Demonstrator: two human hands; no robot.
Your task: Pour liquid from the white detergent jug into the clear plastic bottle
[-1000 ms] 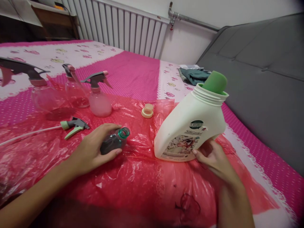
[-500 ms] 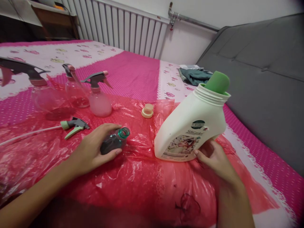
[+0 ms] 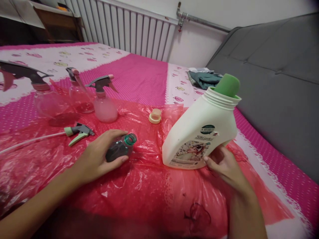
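Left hand [image 3: 99,156] — fingers closed around a small dark bottle [image 3: 120,148], open-necked, lying on the red plastic sheet [image 3: 149,189]. Right hand [image 3: 224,164] — fingers gripping the tilted white detergent jug [image 3: 199,132] near its base. Beside: loose sprayer head [image 3: 78,130], cap [image 3: 155,116].

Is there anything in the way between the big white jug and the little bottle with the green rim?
Nothing visible. Only bare red plastic sheet lies between the white jug and the small bottle. The cream cap sits farther back.

white radiator [image 3: 129,30], grey headboard [image 3: 274,66]
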